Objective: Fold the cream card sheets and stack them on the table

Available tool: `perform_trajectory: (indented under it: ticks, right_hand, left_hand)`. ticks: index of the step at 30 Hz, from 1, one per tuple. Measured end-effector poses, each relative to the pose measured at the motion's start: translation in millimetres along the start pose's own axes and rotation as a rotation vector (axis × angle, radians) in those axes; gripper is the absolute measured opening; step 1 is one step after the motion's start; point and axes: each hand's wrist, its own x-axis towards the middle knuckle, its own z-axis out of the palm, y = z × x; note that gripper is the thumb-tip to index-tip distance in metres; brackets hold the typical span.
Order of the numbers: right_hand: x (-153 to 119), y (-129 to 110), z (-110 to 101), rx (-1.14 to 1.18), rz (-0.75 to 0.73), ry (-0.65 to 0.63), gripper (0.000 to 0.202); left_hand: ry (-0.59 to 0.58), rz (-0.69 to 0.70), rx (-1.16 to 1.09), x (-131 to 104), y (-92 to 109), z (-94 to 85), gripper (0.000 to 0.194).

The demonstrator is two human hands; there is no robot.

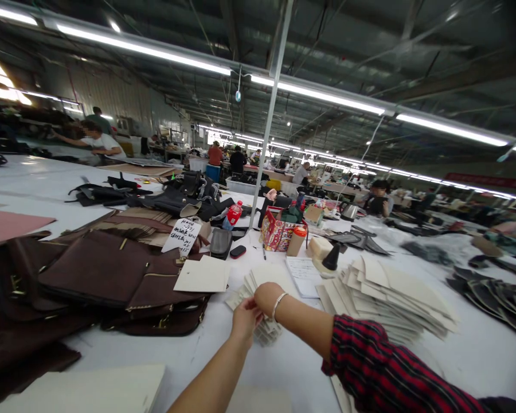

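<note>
My left hand (pixel 244 317) and my right hand (pixel 269 299) meet over a fanned pile of cream card pieces (pixel 267 332) on the white table. The left fingers are closed in a pinch, close to the right fingertips. The right hand bends down at the wrist with its fingers drawn together, mostly hidden behind its back. Whatever lies between the fingers is too small or covered to make out. Just behind the hands, more cream sheets (pixel 279 276) are spread out. Two larger cream cards (pixel 203 275) lie to the left, partly on brown bag pieces (pixel 98 269).
A large fanned stack of cream sheets (pixel 387 292) stands at right. Behind are a notebook (pixel 303 269), a black cone (pixel 331 257), an orange-lidded cup (pixel 296 241), a patterned box (pixel 277 231) and a red-capped bottle (pixel 233 215). A thin pole (pixel 269 126) rises from the table. People work farther back.
</note>
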Motion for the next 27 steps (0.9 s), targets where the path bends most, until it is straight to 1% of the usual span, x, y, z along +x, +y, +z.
perform_trajectory:
  ticks: [3,5,8,10,13,16,18,21,24,27]
  right_hand:
    - [-5,21,-5,-0.015,0.035,0.034,0.018]
    - [-8,35,-6,-0.016,0.058,0.054,0.021]
    - [-10,49,-3,-0.002,0.070,0.070,0.021]
    - [-10,50,1,0.009,0.074,0.079,0.020]
    - [-10,41,8,0.013,0.097,0.120,0.024]
    - [-7,26,14,0.004,0.122,0.166,0.028]
    - [-4,16,18,-0.004,0.136,0.183,0.026]
    - [2,10,20,-0.008,0.148,0.177,0.026]
    - [7,15,20,0.010,0.135,0.153,0.023]
    - [6,29,21,0.036,0.155,0.160,0.020]
  left_hand:
    - [0.025,0.028,0.112,4,0,-1.0,0.020]
    - [0.044,0.071,0.210,7,-1,-1.5,0.018]
    - [0.079,0.207,0.389,7,-1,-2.6,0.020]
    - [0.093,0.340,0.516,3,1,-4.4,0.021]
    - [0.055,0.534,0.683,-7,5,-8.4,0.019]
    - [0.010,0.646,0.809,-15,6,-11.2,0.019]
    - [0.019,0.663,0.873,-15,5,-11.2,0.020]
    - [0.070,0.616,0.944,-9,3,-8.4,0.018]
    - [0.113,0.533,1.001,-1,3,-4.3,0.020]
    - [0.120,0.489,1.064,-1,6,-1.0,0.033]
